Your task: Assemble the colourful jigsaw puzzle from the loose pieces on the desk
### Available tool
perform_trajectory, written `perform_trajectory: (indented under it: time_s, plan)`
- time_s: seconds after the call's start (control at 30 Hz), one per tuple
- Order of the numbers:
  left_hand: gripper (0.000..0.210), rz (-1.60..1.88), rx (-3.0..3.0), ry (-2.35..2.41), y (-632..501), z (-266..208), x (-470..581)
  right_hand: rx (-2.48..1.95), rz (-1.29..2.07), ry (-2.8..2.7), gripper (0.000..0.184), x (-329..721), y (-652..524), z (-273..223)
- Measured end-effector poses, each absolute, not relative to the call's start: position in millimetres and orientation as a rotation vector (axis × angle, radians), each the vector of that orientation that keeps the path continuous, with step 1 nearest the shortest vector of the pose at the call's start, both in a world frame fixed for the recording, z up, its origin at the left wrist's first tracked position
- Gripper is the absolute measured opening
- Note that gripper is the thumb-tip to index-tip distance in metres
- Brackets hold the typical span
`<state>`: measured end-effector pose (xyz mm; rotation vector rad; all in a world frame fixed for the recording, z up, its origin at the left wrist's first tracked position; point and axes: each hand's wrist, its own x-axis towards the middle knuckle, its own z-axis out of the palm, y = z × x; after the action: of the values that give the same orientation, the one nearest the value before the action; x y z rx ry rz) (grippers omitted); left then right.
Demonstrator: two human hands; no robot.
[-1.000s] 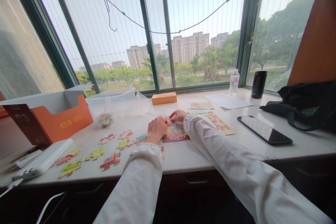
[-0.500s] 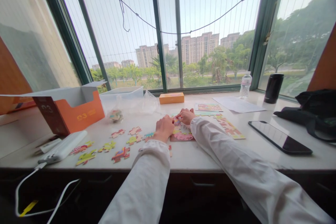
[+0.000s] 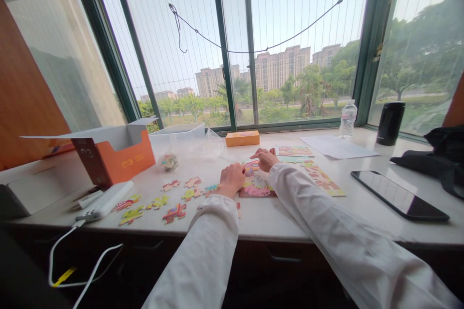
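A person in white sleeves works a children's jigsaw at a window-side tabletop [image 3: 275, 222], both hands meeting over the part-built puzzle [image 3: 253, 188] near the middle of the front edge. The left hand [image 3: 231, 179] rests curled at the puzzle's left border, its grip closed loosely, though whether it pinches a piece cannot be told; the right hand [image 3: 266, 158] lies at the puzzle's far edge, fingers bent down on a small piece [image 3: 250, 170] and pressing rather than clasping it. That piece sits between the two hands, just ahead of the left knuckles and under the right fingertips, so the right hand is the nearer. Loose pieces [image 3: 174, 198] are scattered toward the left along the front edge, well apart from the puzzle, with open surface between. A colourful strip [image 3: 322, 179] runs diagonally off to the right, its long axis pointing toward the far window. Further right lies a phone [image 3: 398, 196]; toward the left end stand an orange box [image 3: 123, 154] and a white power bank [image 3: 107, 199].
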<state>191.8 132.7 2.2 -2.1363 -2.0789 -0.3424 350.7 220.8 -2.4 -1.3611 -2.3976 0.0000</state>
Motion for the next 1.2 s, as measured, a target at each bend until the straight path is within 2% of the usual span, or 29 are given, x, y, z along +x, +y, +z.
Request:
perform_trajectory:
  time_s: [0.2,0.67,0.97,1.2]
  plan:
    - [0.033,-0.309,-2.156,-2.082,132,4,193,-1.385,0.033,-2.454,0.041,347,215,5]
    - [0.035,-0.33,-2.102,-2.142,131,6,189,-1.375,-0.086,-2.442,0.045,342,211,5]
    - [0.041,-0.35,-2.13,-2.143,130,4,189,-1.331,-0.103,-2.427,0.038,341,211,2]
    - [0.038,-0.34,-2.082,-2.2,126,4,194,-1.34,0.057,-2.416,0.027,340,218,-12]
